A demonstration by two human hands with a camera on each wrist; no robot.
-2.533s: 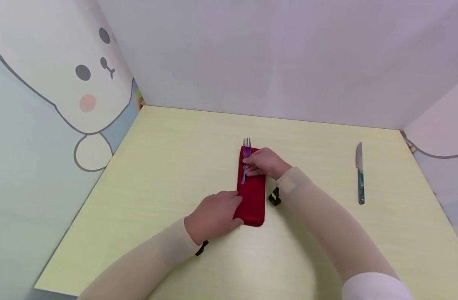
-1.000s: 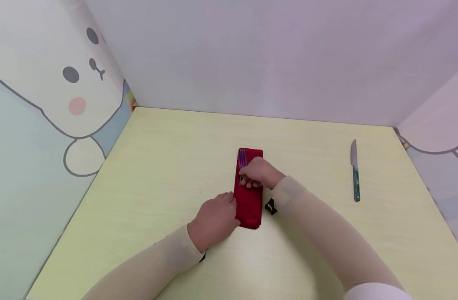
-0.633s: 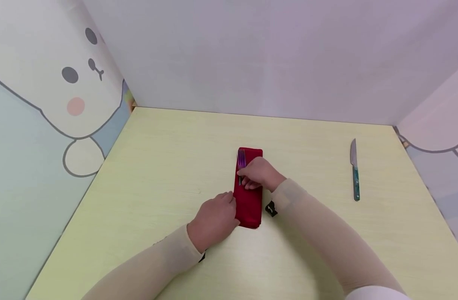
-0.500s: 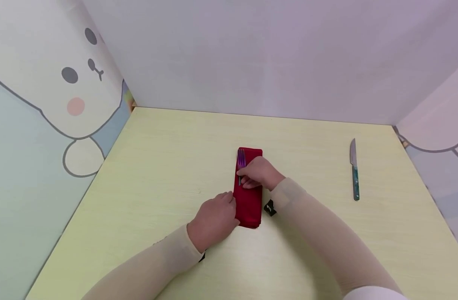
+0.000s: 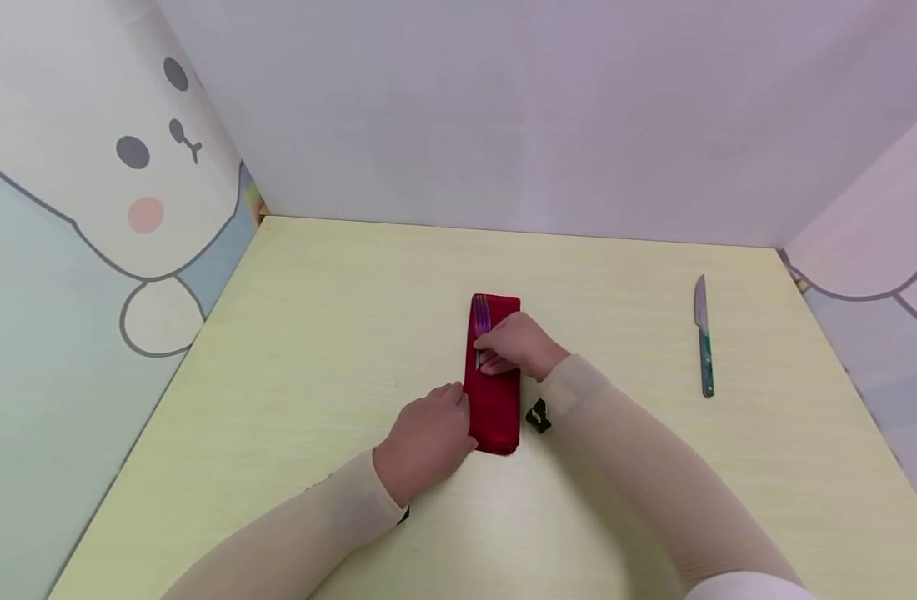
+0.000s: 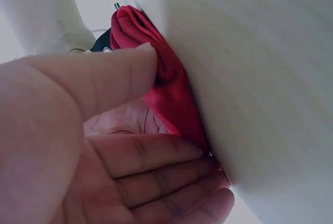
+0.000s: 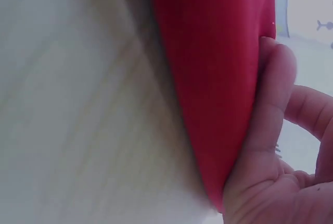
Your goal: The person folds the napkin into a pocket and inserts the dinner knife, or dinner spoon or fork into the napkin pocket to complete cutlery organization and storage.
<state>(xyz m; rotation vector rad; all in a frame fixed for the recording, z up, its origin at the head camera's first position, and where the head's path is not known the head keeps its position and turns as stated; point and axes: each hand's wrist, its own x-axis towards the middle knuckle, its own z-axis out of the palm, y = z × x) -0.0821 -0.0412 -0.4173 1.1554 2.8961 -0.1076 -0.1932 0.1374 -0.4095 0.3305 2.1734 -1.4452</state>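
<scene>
A folded dark red napkin [image 5: 496, 421] lies lengthwise on the table. On its far left part is a fork [image 5: 482, 312] with purple-tinted tines pointing away, just inside the napkin's far edge. My right hand [image 5: 524, 343] reaches over from the right and pinches the fork's handle; its lower fingers rest on the cloth, as the right wrist view also shows. Against the near left side of the napkin lies my left hand [image 5: 428, 437]. In the left wrist view its thumb [image 6: 125, 70] touches the folded end, and its nearly straight fingers [image 6: 156, 177] lie along the side.
A knife [image 5: 704, 337] with a green handle lies alone on the right of the pale yellow table [image 5: 338, 308]. A plain wall [image 5: 503, 117] rises behind the table, and a wall with a cartoon animal [image 5: 151, 167] stands on the left.
Since the earliest frame my right hand has drawn the fork toward me, so its tines no longer jut past the napkin's far edge. Over the last second both hands hold almost still.
</scene>
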